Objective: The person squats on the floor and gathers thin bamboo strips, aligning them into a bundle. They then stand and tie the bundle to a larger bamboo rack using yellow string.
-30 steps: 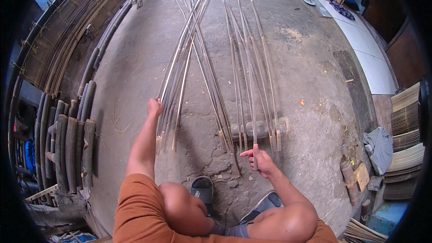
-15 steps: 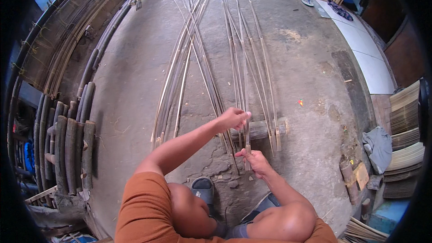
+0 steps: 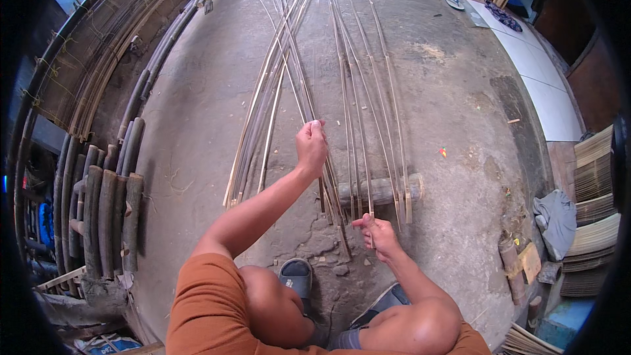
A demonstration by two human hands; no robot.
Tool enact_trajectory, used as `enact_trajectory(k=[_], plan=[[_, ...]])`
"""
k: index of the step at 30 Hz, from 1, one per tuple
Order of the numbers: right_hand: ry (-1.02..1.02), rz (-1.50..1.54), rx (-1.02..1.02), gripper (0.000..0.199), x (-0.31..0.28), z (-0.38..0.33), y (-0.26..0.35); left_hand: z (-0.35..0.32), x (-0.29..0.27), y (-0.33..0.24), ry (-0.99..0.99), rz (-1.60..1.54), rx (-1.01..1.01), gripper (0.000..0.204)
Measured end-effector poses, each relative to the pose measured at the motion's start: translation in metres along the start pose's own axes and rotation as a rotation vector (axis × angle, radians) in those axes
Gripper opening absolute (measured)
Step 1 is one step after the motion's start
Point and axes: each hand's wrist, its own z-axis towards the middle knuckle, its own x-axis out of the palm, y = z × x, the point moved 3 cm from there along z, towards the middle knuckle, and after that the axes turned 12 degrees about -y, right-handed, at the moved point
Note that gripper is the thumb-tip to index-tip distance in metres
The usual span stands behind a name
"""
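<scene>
Nearest, the right hand [image 3: 376, 233] pinches the near end of one bamboo strip [image 3: 365, 177] beside a short log [image 3: 384, 190], the left hand [image 3: 311, 146] grips another strip [image 3: 303, 102] farther out, and bare concrete floor [image 3: 460, 105] lies open to the right.
</scene>
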Motion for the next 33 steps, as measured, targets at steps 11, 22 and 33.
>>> enact_trajectory(k=[11,22,33], plan=[[-0.014,0.005,0.039,0.050,-0.006,0.000,0.002,0.024,-0.018,0.041,-0.182,0.105,-0.057,0.021],[-0.060,-0.336,-0.203,0.039,-0.001,0.005,0.011,0.056,-0.054,0.097,-0.132,0.112,-0.323,0.017],[-0.233,-0.631,-0.730,0.022,0.017,0.002,0.015,0.010,-0.027,0.068,0.092,0.574,0.127,0.045]])
